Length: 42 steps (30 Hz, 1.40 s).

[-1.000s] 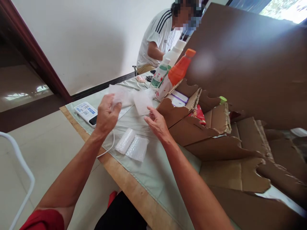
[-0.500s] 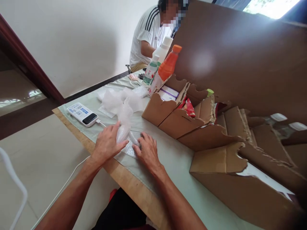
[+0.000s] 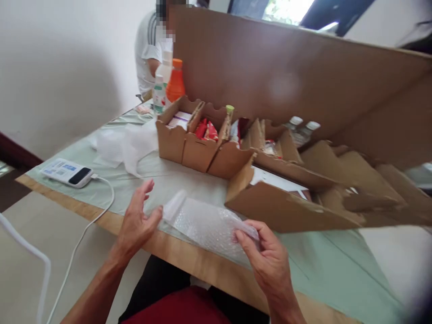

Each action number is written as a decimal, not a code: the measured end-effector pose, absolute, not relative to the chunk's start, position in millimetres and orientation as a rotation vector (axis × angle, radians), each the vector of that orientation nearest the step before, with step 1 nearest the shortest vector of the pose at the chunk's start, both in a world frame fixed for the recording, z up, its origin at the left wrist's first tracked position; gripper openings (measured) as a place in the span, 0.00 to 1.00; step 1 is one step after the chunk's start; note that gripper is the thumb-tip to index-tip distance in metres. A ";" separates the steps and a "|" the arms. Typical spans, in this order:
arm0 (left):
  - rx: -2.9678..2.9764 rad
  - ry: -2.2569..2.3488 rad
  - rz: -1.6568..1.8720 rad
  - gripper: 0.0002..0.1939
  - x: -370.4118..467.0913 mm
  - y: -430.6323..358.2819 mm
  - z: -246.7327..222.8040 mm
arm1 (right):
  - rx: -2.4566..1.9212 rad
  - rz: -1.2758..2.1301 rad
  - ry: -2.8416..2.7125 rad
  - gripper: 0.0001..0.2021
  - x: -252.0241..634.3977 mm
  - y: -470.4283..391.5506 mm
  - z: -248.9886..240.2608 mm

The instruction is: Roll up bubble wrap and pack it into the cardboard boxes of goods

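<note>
A sheet of clear bubble wrap (image 3: 205,220) stretches along the front of the table, its left end rolled or folded over. My right hand (image 3: 266,252) pinches its right end between thumb and fingers. Beside the left end, my left hand (image 3: 140,220) is held with fingers apart and nothing in it; whether the thumb touches the wrap I cannot tell. Farther back lies a crumpled heap of white foam wrap (image 3: 124,144). A white power bank (image 3: 67,172) with a dark display rests at the table's left, a white cable (image 3: 110,189) plugged into it.
Cardboard bins (image 3: 170,144) run in a row behind the hands, holding boxes and red packets. A larger cardboard box (image 3: 270,204) stands nearer on the right. Bottles, one an orange bottle (image 3: 175,83), stand at the back left. Behind them a person (image 3: 146,54) sits near a tall cardboard panel (image 3: 236,58).
My right hand has moved right, drawing out the bubble wrap away from the foam heap. My left hand has come off the wrap. The camera view has swung right.
</note>
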<state>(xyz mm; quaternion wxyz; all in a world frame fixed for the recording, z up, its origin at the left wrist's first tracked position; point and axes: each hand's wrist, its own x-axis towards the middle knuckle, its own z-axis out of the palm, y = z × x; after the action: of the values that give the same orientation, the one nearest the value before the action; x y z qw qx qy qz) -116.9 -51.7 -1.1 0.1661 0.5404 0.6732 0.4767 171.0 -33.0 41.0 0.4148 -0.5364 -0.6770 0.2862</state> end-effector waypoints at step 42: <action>2.575 1.535 0.678 0.20 6.5 -46.3 -31.7 | -1.704 0.095 -1.840 0.23 263.6 -80.8 -39.8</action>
<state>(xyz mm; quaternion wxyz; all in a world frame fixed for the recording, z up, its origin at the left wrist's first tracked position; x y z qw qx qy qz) 6.5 -46.3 -31.7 0.0342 0.8373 0.4991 0.2205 263.6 -80.8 -39.8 0.3105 -0.6455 -0.6969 0.0360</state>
